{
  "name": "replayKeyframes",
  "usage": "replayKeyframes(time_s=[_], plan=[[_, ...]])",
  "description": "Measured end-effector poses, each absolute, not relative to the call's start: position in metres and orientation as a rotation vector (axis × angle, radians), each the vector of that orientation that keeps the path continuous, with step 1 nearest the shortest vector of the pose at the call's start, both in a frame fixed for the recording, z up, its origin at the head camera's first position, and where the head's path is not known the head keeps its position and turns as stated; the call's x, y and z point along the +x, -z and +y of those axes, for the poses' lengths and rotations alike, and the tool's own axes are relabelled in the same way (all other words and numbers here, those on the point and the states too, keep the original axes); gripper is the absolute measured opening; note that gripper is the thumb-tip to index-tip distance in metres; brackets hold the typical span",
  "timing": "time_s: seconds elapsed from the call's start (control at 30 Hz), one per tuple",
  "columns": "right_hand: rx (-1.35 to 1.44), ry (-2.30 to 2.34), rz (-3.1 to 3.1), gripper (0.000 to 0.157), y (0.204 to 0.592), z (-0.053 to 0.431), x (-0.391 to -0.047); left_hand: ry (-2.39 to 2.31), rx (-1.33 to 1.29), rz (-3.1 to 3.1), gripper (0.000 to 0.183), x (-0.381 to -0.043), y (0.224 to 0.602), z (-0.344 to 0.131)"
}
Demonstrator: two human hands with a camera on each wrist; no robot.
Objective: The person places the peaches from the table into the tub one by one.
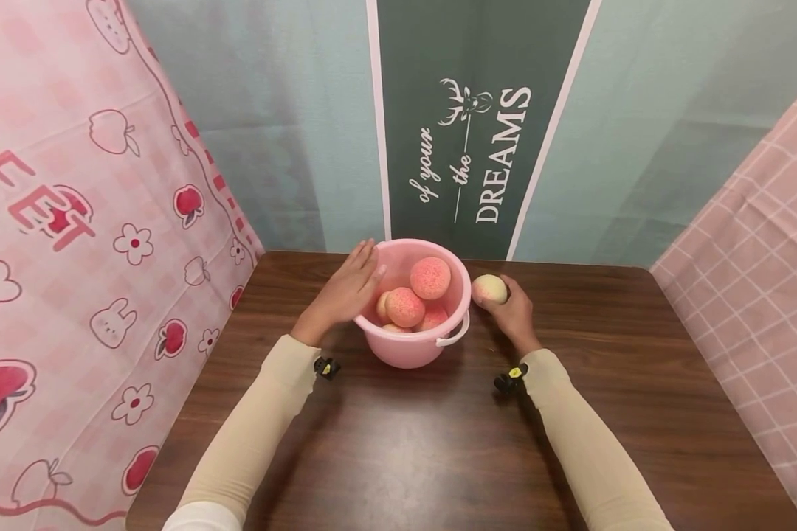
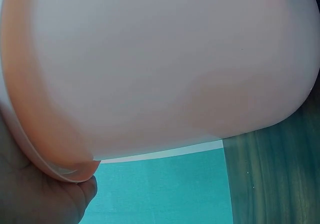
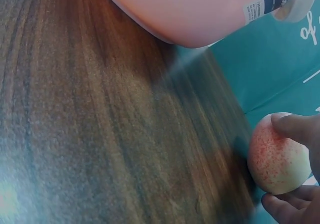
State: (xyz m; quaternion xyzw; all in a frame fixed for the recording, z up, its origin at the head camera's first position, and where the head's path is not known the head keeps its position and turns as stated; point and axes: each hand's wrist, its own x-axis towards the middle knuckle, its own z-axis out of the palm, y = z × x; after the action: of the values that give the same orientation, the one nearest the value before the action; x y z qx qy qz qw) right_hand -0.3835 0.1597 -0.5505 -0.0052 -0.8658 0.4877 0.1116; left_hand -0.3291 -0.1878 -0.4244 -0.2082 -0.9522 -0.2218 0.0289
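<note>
A pink bucket with a white handle stands on the table and contains several round, pink-speckled peaches. My left hand rests with extended fingers against the bucket's left rim; in the left wrist view, part of that hand shows under the rim, and the bucket's wall fills most of the picture. To the right of the bucket, my right hand grips a cream-and-pink peach between thumb and fingers. The right wrist view shows this peach apart from the bucket, close to the table's far edge.
The brown wooden table ends at a backdrop cloth with white lettering just behind the bucket. Patterned pink cloths hang at the left and right. A printed label is on the bucket's side.
</note>
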Motion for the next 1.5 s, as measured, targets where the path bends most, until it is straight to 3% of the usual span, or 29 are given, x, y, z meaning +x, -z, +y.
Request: replayKeyframes(time_s=[1.5], plan=[[-0.095,-1.461,-2.472,0.076,0.544,0.173,-0.371,0.702,-0.629,-2.973,0.058,-0.329,0.423,-0.190]])
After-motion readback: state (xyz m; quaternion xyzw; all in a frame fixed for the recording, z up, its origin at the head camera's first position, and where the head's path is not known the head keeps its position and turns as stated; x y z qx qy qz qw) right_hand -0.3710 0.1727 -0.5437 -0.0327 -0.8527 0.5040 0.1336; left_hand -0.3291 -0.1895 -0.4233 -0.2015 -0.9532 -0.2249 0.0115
